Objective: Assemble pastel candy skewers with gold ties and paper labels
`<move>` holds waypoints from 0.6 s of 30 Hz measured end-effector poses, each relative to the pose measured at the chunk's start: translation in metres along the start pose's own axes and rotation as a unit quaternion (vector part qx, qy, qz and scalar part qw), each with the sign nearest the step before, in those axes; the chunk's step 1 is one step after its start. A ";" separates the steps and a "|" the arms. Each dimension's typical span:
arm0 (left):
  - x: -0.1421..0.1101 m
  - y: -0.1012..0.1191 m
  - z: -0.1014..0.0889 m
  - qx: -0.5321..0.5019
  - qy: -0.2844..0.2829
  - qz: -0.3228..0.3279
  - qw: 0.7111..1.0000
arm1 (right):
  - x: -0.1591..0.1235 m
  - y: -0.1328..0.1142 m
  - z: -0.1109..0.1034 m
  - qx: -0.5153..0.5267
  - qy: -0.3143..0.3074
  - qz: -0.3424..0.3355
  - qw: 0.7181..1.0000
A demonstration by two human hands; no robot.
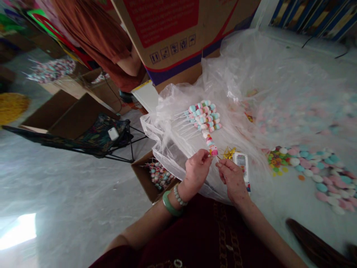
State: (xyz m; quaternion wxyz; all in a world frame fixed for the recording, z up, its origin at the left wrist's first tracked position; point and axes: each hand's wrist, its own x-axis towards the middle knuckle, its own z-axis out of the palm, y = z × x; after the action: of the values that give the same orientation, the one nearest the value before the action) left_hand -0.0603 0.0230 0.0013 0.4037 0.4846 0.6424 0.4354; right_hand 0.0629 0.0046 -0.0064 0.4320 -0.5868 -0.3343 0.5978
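Note:
My left hand (198, 167) pinches the lower end of a marshmallow skewer (210, 143), pink, white and blue, which points away from me. Close beside it, my right hand (231, 174) has its thumb and forefinger closed on the thin white stick below the sweets. Whether a tie is also between the fingers is too small to tell. Just beyond lies a pile of finished-looking marshmallow skewers (205, 116), their white sticks toward the left. Gold twist ties (229, 153) and a white printed pack (241, 165) lie by my right hand.
Loose marshmallows (331, 182) and gummy rings (276, 160) spread over the table at right. Clear plastic sheeting (240, 78) covers much of it. A large carton (173, 44) stands behind. Below left are a box of skewers (145, 182) and a folding chair (95, 139). A person (97, 37) sits beyond.

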 end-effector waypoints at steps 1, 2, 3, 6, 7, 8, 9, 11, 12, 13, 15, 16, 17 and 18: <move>0.000 0.000 -0.001 0.015 -0.003 0.009 1.000 | 0.000 0.000 0.000 -0.002 0.001 0.001 1.000; 0.001 -0.001 -0.001 0.029 -0.006 0.017 0.999 | 0.000 0.000 0.001 -0.004 0.002 0.002 1.000; 0.002 -0.002 -0.002 0.044 -0.009 0.023 0.999 | -0.001 -0.001 0.001 -0.005 0.002 0.004 1.000; 0.004 -0.004 -0.003 0.081 -0.019 0.035 0.996 | -0.002 0.000 0.001 0.001 -0.001 0.008 1.000; 0.004 -0.004 -0.003 0.090 -0.022 0.038 0.995 | -0.002 0.000 0.000 0.004 -0.001 0.009 1.000; 0.004 -0.004 -0.004 0.095 -0.025 0.042 0.994 | -0.002 0.000 0.000 0.005 -0.002 0.012 1.000; 0.004 -0.004 -0.004 0.096 -0.027 0.048 0.994 | -0.002 0.001 0.000 0.005 -0.002 0.014 1.000; 0.002 -0.003 -0.005 0.095 -0.026 0.064 0.993 | -0.002 0.001 0.000 -0.003 -0.003 0.017 1.000; 0.000 -0.003 -0.005 0.095 -0.025 0.076 0.992 | -0.001 0.001 0.001 -0.015 -0.003 0.012 1.000; -0.003 -0.002 -0.005 0.098 -0.025 0.091 0.991 | 0.000 0.001 0.001 -0.033 -0.004 0.000 0.999; -0.010 -0.001 -0.002 0.106 -0.037 0.123 0.986 | 0.003 0.000 0.001 -0.082 0.001 -0.046 0.996; -0.013 -0.001 -0.001 0.106 -0.049 0.137 0.984 | 0.004 -0.001 0.002 -0.109 0.004 -0.074 0.991; -0.016 -0.001 0.001 0.103 -0.060 0.146 0.982 | 0.006 -0.001 0.001 -0.134 0.008 -0.101 0.986; -0.018 -0.001 0.003 0.097 -0.068 0.148 0.982 | 0.008 -0.002 0.001 -0.155 0.012 -0.123 0.980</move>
State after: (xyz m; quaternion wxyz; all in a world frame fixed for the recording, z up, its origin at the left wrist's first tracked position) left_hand -0.0539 0.0057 0.0007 0.3284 0.6400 0.5737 0.3917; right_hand 0.0625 0.0123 -0.0079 0.4099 -0.6080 -0.4875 0.4740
